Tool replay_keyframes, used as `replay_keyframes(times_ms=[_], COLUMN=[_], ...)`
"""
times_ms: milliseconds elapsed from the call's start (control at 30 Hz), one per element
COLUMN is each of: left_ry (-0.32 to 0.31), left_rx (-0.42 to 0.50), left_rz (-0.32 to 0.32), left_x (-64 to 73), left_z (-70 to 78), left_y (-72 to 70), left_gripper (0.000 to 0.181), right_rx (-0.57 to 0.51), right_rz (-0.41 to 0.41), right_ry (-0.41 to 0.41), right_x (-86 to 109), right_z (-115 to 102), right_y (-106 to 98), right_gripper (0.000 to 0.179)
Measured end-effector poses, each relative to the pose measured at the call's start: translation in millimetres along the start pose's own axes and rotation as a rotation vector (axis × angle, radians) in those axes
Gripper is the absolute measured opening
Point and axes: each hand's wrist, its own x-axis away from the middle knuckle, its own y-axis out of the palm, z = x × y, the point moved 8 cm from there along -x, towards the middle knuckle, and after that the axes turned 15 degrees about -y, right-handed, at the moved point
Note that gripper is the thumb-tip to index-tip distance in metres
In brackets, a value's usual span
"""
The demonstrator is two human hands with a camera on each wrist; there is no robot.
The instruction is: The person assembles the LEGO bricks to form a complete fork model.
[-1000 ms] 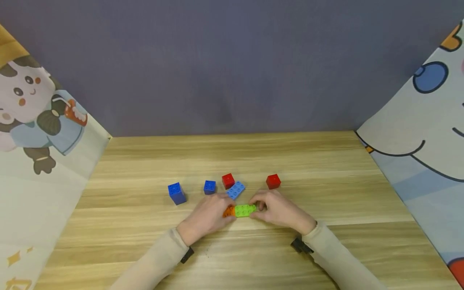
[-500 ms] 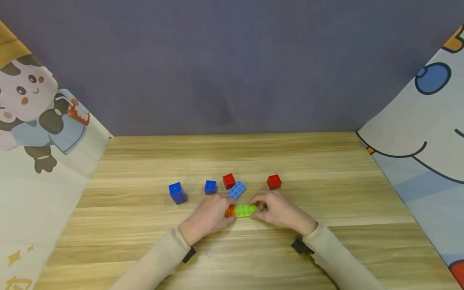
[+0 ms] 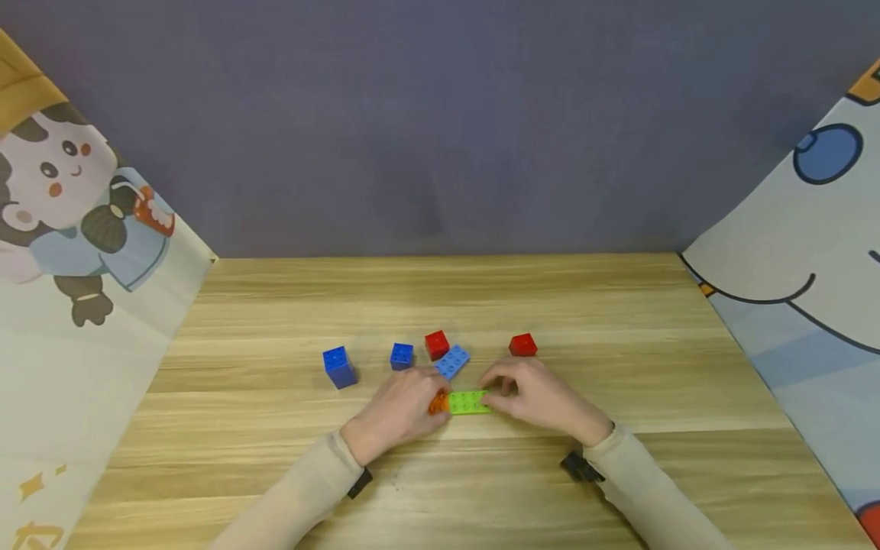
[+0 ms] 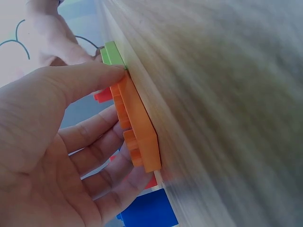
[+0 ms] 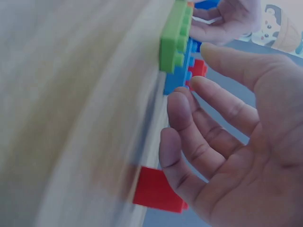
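Your left hand (image 3: 404, 403) pinches the orange brick (image 4: 140, 125) at the left end of the green brick (image 3: 468, 402) on the table (image 3: 447, 294), your right hand (image 3: 539, 393) is loosely parted, holding nothing, and both bricks look light, stiff, best gripped by near and far sides.

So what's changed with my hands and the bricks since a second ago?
Your right hand has let go of the green brick: its fingers have opened, and the hand has eased slightly to the right. Your left hand still holds the orange brick. The dark blue bricks, light blue brick and red bricks stayed put.
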Motion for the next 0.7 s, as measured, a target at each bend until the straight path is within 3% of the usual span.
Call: replay_keyframes(times_ms=[400, 567, 700], left_ry=[-0.004, -0.002, -0.006], left_rx=[-0.021, -0.018, -0.023], left_rz=[0.004, 0.005, 0.005], left_x=[2.4, 1.7, 1.9], left_z=[3.7, 3.5, 2.0], left_y=[2.5, 0.5, 0.2], left_gripper=[0.030, 0.031, 0.030], right_rx=[0.028, 0.079, 0.097], right_rz=[0.196, 0.303, 0.336], right_ry=[-0.026, 0.015, 0.065], right_x=[7.9, 11.1, 15.9], right_z=[7.3, 16.7, 28.9], right_y=[-44.9, -66.0, -75.6], right_gripper=[0.017, 0.017, 0.029])
